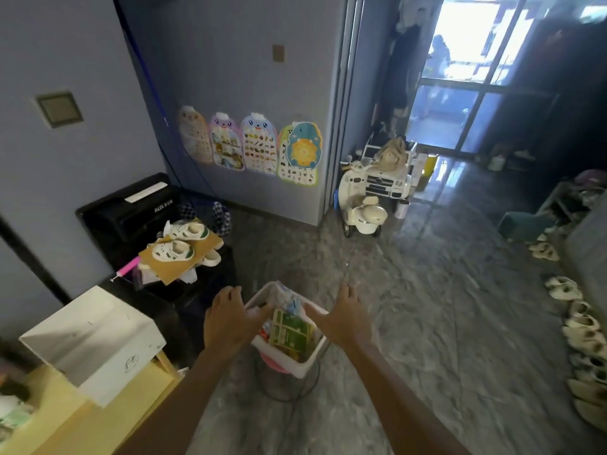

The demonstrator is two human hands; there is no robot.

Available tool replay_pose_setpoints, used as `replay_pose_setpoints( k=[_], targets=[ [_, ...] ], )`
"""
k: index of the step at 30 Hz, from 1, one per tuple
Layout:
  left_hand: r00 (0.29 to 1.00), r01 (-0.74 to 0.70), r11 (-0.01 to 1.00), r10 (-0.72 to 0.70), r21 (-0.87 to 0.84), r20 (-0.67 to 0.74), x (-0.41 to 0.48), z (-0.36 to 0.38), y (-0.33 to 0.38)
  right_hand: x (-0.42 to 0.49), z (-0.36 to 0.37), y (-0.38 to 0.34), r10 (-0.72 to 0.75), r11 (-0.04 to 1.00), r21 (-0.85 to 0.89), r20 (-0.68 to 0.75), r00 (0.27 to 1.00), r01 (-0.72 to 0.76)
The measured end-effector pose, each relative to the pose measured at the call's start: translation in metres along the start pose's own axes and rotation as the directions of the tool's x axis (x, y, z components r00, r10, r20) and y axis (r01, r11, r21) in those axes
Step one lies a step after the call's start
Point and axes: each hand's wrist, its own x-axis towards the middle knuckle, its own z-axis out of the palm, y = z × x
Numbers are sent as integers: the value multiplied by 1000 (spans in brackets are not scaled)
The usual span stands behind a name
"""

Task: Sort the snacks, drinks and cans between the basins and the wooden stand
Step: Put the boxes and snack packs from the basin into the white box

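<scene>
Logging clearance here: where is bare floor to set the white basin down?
Bare grey marbled floor lies between the white rectangular basin and the row of pale shoes at right. Crowded left: white box, black unit with white sandals. Both hands, left and right, are at the rim.

Open marble floor [443, 290] runs from twelve to three o'clock; at nine, a white box [95, 339] and black appliance [131, 208] crowd the white basin [308, 359]; slippers [578, 330] line three o'clock; ride-on toys [371, 192] block one.
</scene>
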Motion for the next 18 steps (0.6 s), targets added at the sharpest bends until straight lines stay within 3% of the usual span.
replay_pose_setpoints(
  k=[7,18],
  targets=[
    [996,18,1000,-17,-9,87,80,60,0,84,54,4,45,999,-1,94,995,-45],
    [939,234,970,-209,-62,272,189,133,-7,231,140,-12,48,986,-167,363,931,15]
  ],
)
